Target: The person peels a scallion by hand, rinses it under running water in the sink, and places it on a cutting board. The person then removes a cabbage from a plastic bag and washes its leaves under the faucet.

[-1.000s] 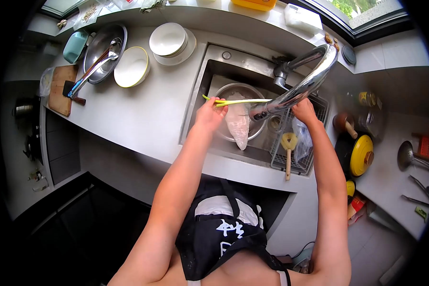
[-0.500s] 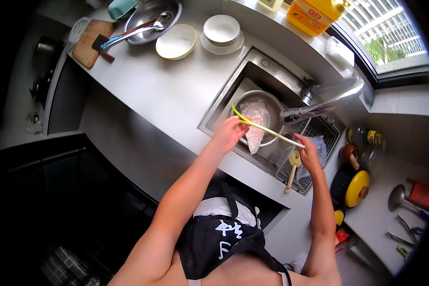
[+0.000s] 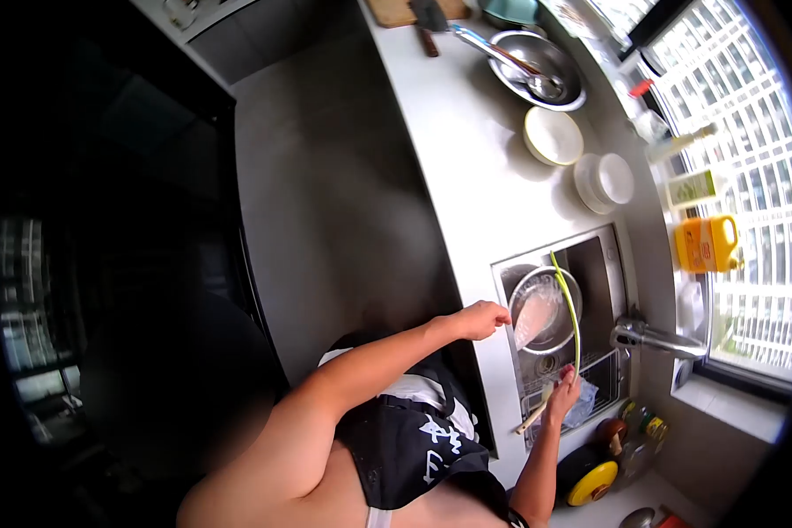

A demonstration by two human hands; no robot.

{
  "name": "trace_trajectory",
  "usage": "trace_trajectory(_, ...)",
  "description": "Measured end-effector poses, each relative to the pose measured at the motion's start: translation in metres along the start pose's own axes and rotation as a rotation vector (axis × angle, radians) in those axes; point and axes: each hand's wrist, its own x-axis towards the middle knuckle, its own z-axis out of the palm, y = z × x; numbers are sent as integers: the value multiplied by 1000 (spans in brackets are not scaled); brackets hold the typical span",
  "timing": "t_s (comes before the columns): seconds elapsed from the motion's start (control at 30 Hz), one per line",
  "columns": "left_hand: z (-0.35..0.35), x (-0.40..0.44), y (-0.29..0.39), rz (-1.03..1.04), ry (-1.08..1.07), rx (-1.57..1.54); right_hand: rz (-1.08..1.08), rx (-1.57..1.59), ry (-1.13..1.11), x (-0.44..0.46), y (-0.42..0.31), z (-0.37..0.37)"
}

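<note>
My right hand (image 3: pixel 561 393) is closed round the lower end of a long green onion (image 3: pixel 572 312), whose green tip reaches up over the sink. Under the stalk, a metal bowl (image 3: pixel 575 286) in the sink holds a pale pink piece of meat (image 3: pixel 535 315) in clear wrap. My left hand (image 3: pixel 482 320) is off the stalk, at the sink's front edge left of the bowl, with its fingers curled together; whether anything small is in them is too small to tell.
The faucet (image 3: pixel 660 340) juts over the sink's back. A wire rack (image 3: pixel 603 378) holds a plastic bag and a wooden-handled brush (image 3: pixel 530 421). Up the counter are a white bowl (image 3: pixel 553 136), stacked dishes (image 3: pixel 612 180), a steel basin (image 3: pixel 559 66) and a cleaver (image 3: pixel 429 16).
The view has swung round to the left. My left hand has let go of the green onion and moved away from it, while my right hand still holds the stalk.
</note>
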Motion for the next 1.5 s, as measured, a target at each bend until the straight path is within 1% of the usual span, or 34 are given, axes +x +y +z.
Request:
trace_trajectory(0.07, -18, -49, -50, -76, 106, -141, -274, -38, 13, 4, -19, 16)
trace_trajectory(0.1, -25, -76, -85, -164, 229, -383, -290, 41, -29, 7, -27, 25)
trace_trajectory(0.13, -31, -109, -123, -243, 352, -631, -209, -31, -67, 5, -40, 31)
trace_trajectory(0.23, -24, -235, -254, -412, 747, -872, -225, -129, -185, 5, -75, 63)
trace_trajectory(0.27, -17, -286, -271, -472, 913, -921, -226, -104, -234, 0, -89, 76)
trace_trajectory(0.3, -6, -333, -285, -626, 1014, -908, -277, -136, -277, 0, -100, 86)
trace_trajectory(0.33, 20, -376, -319, -606, 1119, -968, -327, -165, -312, 1, -110, 97)
trace_trajectory(0.43, 71, -479, -347, -879, 1326, -1241, -405, -258, -411, -14, -151, 134)
trace_trajectory(0.47, 102, -506, -367, -938, 1393, -1367, -438, -314, -427, -19, -160, 146)
trace_trajectory(0.5, 156, -534, -417, -1036, 1454, -1426, -446, -321, -454, -18, -164, 157)
trace_trajectory(0.53, 188, -548, -433, -1139, 1510, -1483, -461, -340, -480, -21, -174, 167)
trace_trajectory(0.57, 220, -558, -446, -1145, 1521, -1514, -458, -339, -507, -25, -183, 179)
trace_trajectory(0.63, 236, -581, -424, -1469, 1640, -1275, -463, -331, -543, -27, -195, 195)
trace_trajectory(0.73, 242, -617, -381, -1929, 1736, -829, -487, -355, -592, -31, -222, 220)
trace_trajectory(0.77, 240, -626, -369, -1938, 1750, -846, -480, -359, -613, -22, -228, 227)
trace_trajectory(0.83, 235, -650, -357, -1918, 1628, -926, -480, -380, -643, -25, -242, 245)
trace_trajectory(0.87, 239, -655, -349, -1920, 1626, -937, -471, -369, -665, -27, -250, 251)
trace_trajectory(0.9, 237, -655, -344, -1928, 1643, -823, -460, -355, -693, -31, -256, 258)
trace_trajectory(0.93, 224, -654, -348, -1913, 1672, -702, -457, -325, -711, -32, -260, 268)
trace_trajectory(0.97, 211, -645, -356, -1870, 1724, -661, -388, -215, -738, -22, -258, 278)
trace_trajectory(1.0, 176, -629, -341, -1764, 1716, -677, -442, -264, -781, -14, -255, 286)
trace_trajectory(1.03, 174, -617, -361, -1610, 1737, -716, -422, -265, -796, -18, -258, 297)
trace_trajectory(1.07, 152, -592, -361, -1394, 1854, -592, -450, -155, -844, -9, -245, 308)
trace_trajectory(1.1, 144, -567, -381, -1238, 1880, -453, -453, -201, -876, -22, -254, 320)
trace_trajectory(1.13, 98, -544, -355, -1041, 1787, -509, -443, -205, -896, -50, -273, 335)
trace_trajectory(1.17, 58, -504, -353, -665, 1908, -675, -453, -311, -910, -63, -287, 355)
trace_trajectory(1.2, -17, -471, -289, -591, 1829, -679, -598, -299, -892, -58, -283, 382)
trace_trajectory(1.23, -60, -437, -275, -439, 1817, -341, -756, -358, -889, -78, -308, 399)
trace_trajectory(1.27, -121, -412, -197, -359, 1750, -329, -923, -342, -883, -97, -331, 410)
trace_trajectory(1.3, -166, -386, -155, -236, 1701, -262, -917, -351, -893, -104, -347, 424)
trace_trajectory(1.33, -206, -373, -99, -129, 1629, -81, -831, -385, -948, -116, -372, 432)
trace_trajectory(1.4, -268, -342, -11, 95, 1623, 398, -1059, -358, -949, -113, -404, 447)
trace_trajectory(1.43, -298, -336, 33, 136, 1594, 517, -1057, -361, -949, -114, -425, 452)
trace_trajectory(1.5, -374, -316, 57, 174, 1473, 605, -1075, -339, -933, -102, -466, 489)
